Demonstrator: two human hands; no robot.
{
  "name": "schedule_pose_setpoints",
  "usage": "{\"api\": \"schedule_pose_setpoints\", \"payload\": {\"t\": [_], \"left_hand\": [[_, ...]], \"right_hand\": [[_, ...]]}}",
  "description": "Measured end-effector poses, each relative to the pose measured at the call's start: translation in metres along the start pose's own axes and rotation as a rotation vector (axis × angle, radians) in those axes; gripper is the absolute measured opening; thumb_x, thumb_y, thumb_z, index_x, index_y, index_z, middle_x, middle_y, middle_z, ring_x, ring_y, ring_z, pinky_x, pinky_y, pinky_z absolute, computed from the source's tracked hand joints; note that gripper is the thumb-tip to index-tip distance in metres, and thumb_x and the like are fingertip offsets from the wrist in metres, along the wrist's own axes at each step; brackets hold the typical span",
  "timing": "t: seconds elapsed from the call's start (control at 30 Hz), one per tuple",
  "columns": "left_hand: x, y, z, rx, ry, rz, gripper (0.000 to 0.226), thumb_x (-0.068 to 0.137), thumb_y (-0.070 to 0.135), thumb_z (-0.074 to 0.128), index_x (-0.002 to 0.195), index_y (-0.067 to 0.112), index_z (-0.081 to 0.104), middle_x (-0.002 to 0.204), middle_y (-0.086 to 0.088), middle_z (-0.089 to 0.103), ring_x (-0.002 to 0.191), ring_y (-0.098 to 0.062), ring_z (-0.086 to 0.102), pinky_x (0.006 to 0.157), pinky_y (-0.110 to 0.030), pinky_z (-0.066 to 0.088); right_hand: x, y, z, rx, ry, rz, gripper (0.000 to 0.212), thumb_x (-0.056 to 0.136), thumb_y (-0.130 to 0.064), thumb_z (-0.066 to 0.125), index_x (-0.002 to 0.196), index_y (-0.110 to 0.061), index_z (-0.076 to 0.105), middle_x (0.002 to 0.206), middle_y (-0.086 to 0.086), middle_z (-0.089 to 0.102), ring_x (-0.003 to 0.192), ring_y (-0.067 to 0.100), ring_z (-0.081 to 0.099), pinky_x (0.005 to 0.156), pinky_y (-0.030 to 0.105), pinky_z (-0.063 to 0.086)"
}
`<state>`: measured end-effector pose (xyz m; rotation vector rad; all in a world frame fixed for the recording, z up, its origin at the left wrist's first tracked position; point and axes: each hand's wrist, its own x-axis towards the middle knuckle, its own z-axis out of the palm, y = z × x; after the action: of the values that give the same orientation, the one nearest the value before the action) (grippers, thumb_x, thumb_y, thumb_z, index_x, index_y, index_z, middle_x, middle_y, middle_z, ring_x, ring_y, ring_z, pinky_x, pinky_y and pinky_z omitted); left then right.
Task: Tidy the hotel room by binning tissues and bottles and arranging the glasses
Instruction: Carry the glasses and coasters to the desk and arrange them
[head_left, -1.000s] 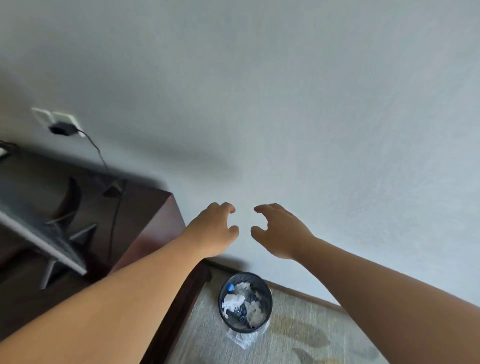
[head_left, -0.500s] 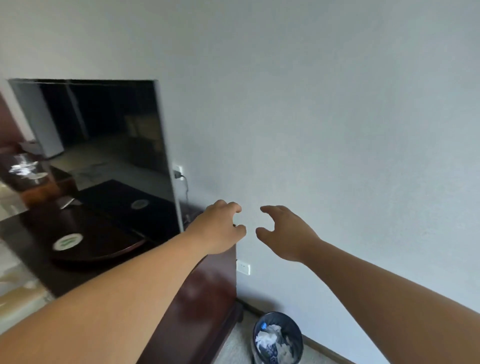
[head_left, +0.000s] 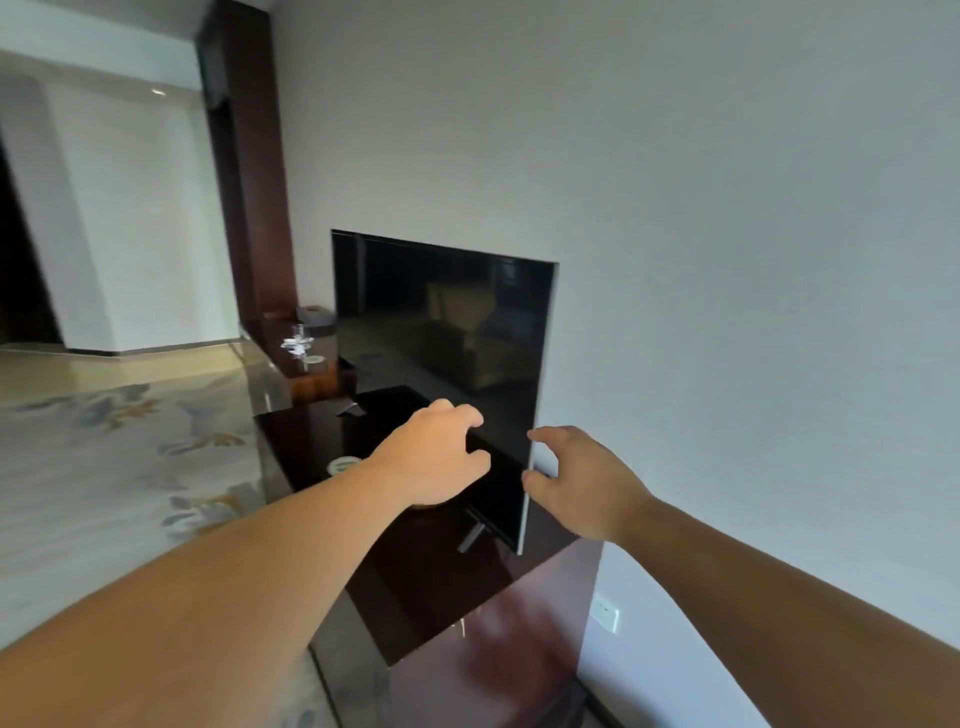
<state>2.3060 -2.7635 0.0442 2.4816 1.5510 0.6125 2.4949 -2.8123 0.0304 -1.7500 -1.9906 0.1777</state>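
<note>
Hovering in front of the television's (head_left: 441, 338) lower right corner, the left hand (head_left: 434, 454) is holding nothing. Its fingers are curling loosely, and the thumb is sitting apart beneath them. The right hand (head_left: 584, 486) is hanging just right of the television's thin silver edge, also gripping nothing, with its fingers loosely bent and slightly spread. Its thumb tip is lying close to that edge, but I cannot tell whether it is touching. The two hands are facing each other with a gap between them.

The television is standing on a dark glossy cabinet (head_left: 415, 582) against the grey wall (head_left: 727, 260). Beyond the television's left edge, at the far end of the cabinet, a clear glass (head_left: 298, 332) is standing upright. What looks like a crumpled white tissue (head_left: 296, 344) is lying just in front of it, too small and blurred to tell whether the two are touching. A grey tissue box (head_left: 314, 314) is sitting behind the glass, right beside the television's left edge.

In front of the television, a round white-and-green coaster (head_left: 344, 464) is lying flat on the cabinet, partly hidden by the left wrist. Below and to the right of the television, a white socket (head_left: 605, 618) is showing on the wall. A patterned carpet (head_left: 104, 441) is spreading across the floor well to the left of the television.
</note>
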Motion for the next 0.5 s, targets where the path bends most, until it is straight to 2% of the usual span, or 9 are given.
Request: {"api": "schedule_pose_setpoints", "payload": {"t": [0.1,0.2,0.3,0.37,0.5], "left_hand": [[-0.014,-0.021,-0.018,0.038,0.029,-0.074,0.054,0.091,0.042,0.051,0.141,0.024,0.04,0.14,-0.001,0.04,0.111,-0.02,0.053,0.087,-0.033,0.046],[-0.029,-0.043,-0.03,0.099,0.038,-0.173,0.054,0.091,0.042,0.051,0.141,0.024,0.04,0.138,-0.001,0.041,0.115,-0.02,0.049,0.09,-0.034,0.045],[-0.046,-0.065,-0.036,0.142,0.023,-0.244,0.054,0.09,0.043,0.05,0.14,0.025,0.04,0.137,0.0,0.041,0.118,-0.02,0.046,0.088,-0.031,0.04],[-0.057,-0.079,-0.04,0.163,0.02,-0.281,0.053,0.09,0.044,0.051,0.139,0.026,0.041,0.136,0.0,0.042,0.119,-0.02,0.046,0.088,-0.03,0.038],[-0.07,-0.108,-0.049,0.188,0.036,-0.342,0.052,0.09,0.042,0.05,0.139,0.026,0.041,0.137,-0.001,0.042,0.124,-0.022,0.044,0.098,-0.035,0.04]], "right_hand": [[0.008,-0.011,0.007,0.033,-0.028,-0.069,0.056,0.09,-0.043,0.052,0.142,-0.028,0.038,0.144,-0.005,0.041,0.117,0.015,0.053,0.085,0.019,0.035],[0.016,-0.017,0.016,0.088,-0.061,-0.118,0.056,0.09,-0.042,0.053,0.142,-0.029,0.038,0.144,-0.006,0.041,0.108,0.012,0.057,0.085,0.02,0.04],[0.023,-0.022,0.031,0.124,-0.083,-0.141,0.057,0.09,-0.04,0.054,0.143,-0.027,0.039,0.146,-0.003,0.04,0.12,0.015,0.051,0.09,0.021,0.036],[0.028,-0.028,0.047,0.13,-0.12,-0.154,0.057,0.09,-0.041,0.055,0.143,-0.027,0.039,0.145,-0.003,0.041,0.12,0.016,0.052,0.088,0.021,0.036],[0.042,-0.05,0.073,0.126,-0.168,-0.201,0.057,0.09,-0.043,0.054,0.143,-0.029,0.038,0.147,-0.005,0.039,0.122,0.015,0.049,0.087,0.021,0.036]]}}
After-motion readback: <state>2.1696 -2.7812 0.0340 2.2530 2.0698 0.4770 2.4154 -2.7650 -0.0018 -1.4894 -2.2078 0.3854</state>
